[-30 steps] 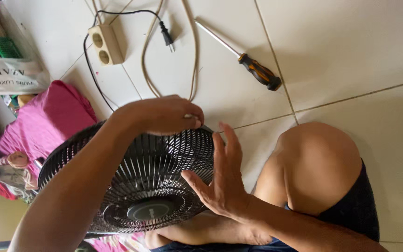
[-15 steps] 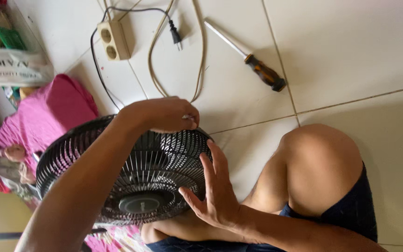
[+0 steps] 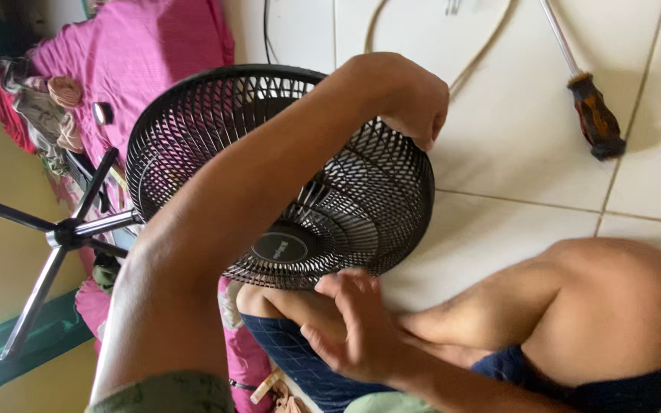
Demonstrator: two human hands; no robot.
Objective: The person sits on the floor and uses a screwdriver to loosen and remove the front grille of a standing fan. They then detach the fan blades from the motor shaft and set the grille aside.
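A black wire fan grille with a round centre cap rests tilted across my lap. My left arm crosses over it, and my left hand is closed on the far rim. At the near rim my right hand has its fingers curled against the grille's edge, just above my thigh. My bent knee is at the right, on the tiled floor.
A screwdriver with an orange and black handle lies on the tiles at the upper right, next to a pale cable. Pink cloth and bundled clothes lie at the upper left. Black crossed stand legs jut out at left.
The view has closed in on the fan. My right hand has slid from lying flat on the grille face down to its near rim. My left hand still holds the far rim.
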